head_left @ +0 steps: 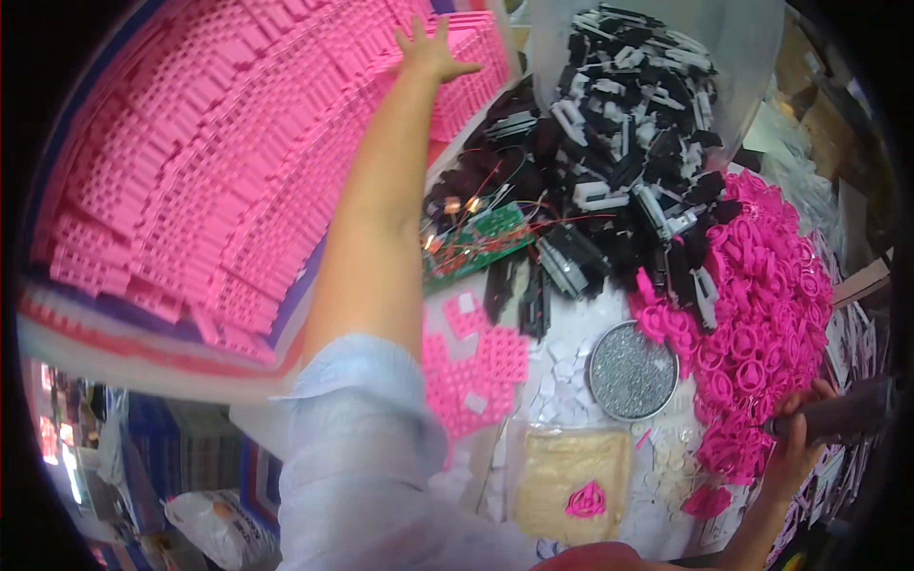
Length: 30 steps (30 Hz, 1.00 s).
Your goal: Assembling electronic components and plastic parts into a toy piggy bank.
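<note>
My left hand reaches far forward with its fingers spread over a block of pink perforated plastic panels. Its palm faces down and no piece shows in its grip. At the right edge my right hand is wrapped round a dark, cylindrical electric screwdriver, its tip pointing left over a heap of bright pink plastic rings. Left of that heap stands a round metal dish full of small silvery screws. Nearer me lies a yellowish padded square with one pink ring piece on it.
Rows of stacked pink panels fill a large container at left. A translucent bin spills black and grey plastic parts. Green circuit boards with red wires lie mid-table, near loose pink grid pieces and white bits.
</note>
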### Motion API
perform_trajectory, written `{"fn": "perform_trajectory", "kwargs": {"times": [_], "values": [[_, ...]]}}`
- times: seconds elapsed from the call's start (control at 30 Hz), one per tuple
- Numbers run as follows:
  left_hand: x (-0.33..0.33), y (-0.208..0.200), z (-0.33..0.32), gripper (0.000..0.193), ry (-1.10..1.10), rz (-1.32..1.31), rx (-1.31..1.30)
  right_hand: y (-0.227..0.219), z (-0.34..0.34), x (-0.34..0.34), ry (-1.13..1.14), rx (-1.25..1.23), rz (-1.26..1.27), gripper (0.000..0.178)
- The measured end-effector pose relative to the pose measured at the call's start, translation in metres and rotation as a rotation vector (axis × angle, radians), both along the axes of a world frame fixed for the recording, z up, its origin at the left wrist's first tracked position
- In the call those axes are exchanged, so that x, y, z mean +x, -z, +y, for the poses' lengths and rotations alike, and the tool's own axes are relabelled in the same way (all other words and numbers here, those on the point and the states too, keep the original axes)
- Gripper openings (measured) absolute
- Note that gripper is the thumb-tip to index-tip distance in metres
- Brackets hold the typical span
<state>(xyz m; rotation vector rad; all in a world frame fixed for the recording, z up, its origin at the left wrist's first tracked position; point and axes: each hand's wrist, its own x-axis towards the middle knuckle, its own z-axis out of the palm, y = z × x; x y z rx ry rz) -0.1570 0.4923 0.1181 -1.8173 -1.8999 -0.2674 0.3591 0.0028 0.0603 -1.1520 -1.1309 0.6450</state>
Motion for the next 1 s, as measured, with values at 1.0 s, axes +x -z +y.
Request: {"fn": "perform_trajectory", "kwargs": {"times": [1.0], "values": [[-0.126, -0.002, -0.387, 0.055, 0.552, -0.911, 0.482, -0.028, -0.008, -0.034, 0.12, 0.176, -0.438, 0.052]]}}
